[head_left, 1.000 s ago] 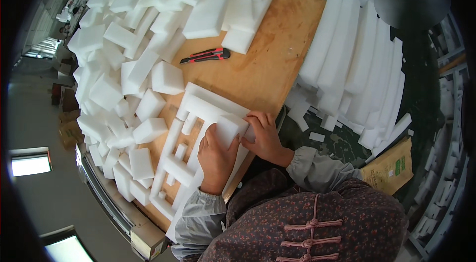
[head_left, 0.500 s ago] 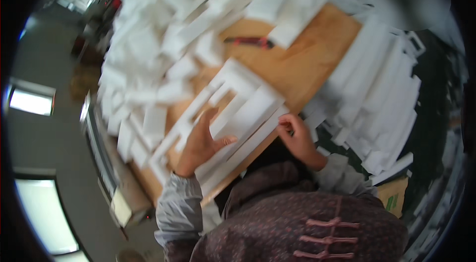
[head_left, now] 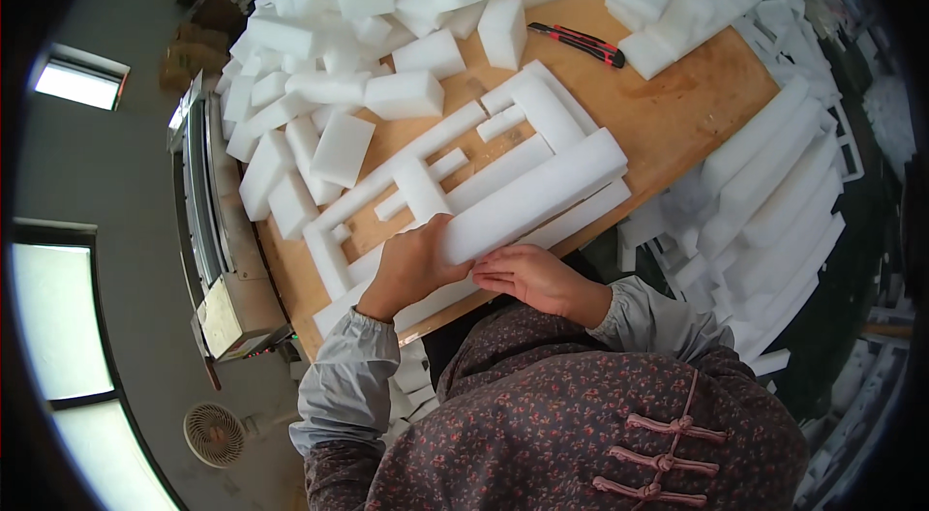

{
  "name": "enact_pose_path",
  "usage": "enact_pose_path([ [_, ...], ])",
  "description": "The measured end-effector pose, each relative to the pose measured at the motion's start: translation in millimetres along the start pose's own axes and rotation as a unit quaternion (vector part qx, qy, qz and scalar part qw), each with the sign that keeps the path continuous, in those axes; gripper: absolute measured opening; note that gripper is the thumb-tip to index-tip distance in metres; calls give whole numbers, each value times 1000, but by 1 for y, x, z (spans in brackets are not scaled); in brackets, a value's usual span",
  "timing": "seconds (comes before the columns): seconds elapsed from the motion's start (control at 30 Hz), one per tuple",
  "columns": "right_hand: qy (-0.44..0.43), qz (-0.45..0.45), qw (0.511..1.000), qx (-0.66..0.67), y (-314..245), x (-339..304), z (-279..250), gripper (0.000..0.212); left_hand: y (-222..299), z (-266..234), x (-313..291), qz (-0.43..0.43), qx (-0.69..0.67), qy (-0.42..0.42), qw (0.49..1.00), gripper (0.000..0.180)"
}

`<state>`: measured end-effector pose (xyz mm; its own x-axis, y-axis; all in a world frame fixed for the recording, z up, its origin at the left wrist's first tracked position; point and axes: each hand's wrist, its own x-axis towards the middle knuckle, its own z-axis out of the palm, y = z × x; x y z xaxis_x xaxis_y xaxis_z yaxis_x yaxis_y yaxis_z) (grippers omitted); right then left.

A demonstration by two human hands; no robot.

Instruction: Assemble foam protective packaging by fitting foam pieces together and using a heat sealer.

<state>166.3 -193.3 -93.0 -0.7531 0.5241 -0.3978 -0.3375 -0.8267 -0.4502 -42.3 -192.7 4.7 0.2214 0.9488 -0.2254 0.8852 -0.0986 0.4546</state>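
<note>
A long thick white foam bar (head_left: 542, 184) lies slanted across the near side of a white foam frame (head_left: 387, 167) on the wooden table. My left hand (head_left: 411, 264) grips the bar's near left end, thumb on the side toward me. Against the bar's near edge, my right hand (head_left: 532, 281) has its fingers drawn together, tips close to the left thumb; what lies under those fingers is hidden. Smaller foam pieces, including a short crosspiece (head_left: 422, 190), sit inside the frame. A flat foam strip (head_left: 592, 213) shows beneath the bar along the table edge.
Loose white foam blocks (head_left: 406, 95) are heaped along the far and left sides. A red and black utility knife (head_left: 578, 44) rests on the wooden table (head_left: 677, 114). Long foam strips (head_left: 764, 192) are piled at right. A metal machine (head_left: 208, 211) stands left, near a fan (head_left: 215, 434).
My right hand has moved left to meet the left hand at the bar's near end. The left hand, spread before, has closed on the bar. The view has shifted and sharpened.
</note>
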Motion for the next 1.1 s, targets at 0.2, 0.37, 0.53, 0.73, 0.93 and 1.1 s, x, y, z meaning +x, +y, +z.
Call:
enact_pose_path([
  [0.2,-30,66,967,-243,-34,-22,12,25,2,1,-3,42,20,45,998,60],
  [0.37,-59,-195,618,-759,-104,-42,61,43,7,15,-12,70,126,156,977,66],
  [0.53,-47,-437,328,-836,-90,21,55,67,9,32,-15,4,157,193,969,65],
  [0.73,-54,-372,276,-884,-78,26,31,41,13,41,-9,1,143,172,975,59],
  [0.93,-105,-341,317,-879,-94,23,45,67,-1,35,-19,5,136,197,971,59],
  [1.1,-89,-289,345,-888,-167,-12,8,71,-56,-8,-96,-12,129,130,983,64],
])
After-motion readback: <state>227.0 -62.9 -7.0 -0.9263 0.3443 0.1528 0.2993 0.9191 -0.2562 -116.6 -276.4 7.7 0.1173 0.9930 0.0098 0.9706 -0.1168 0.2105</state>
